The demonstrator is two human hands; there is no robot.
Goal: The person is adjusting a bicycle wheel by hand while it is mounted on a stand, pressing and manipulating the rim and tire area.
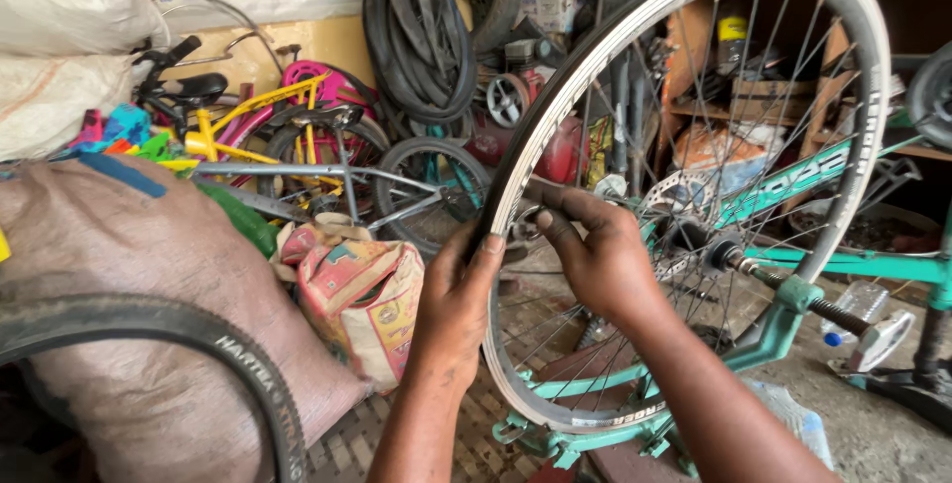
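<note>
Our left hand (pixel 458 295) grips the white bicycle rim (pixel 555 106) at nine o'clock. Our right hand (pixel 595 255) closes on its inner edge beside the spokes (pixel 754 96).

The left hand (pixel 458 295) covered part of the white wheel rim (pixel 555 106); the right hand's fingertips (pixel 543 217) were tucked behind it. Both forearms and the loose black tyre (pixel 198 344) ran off the bottom edge.
</note>
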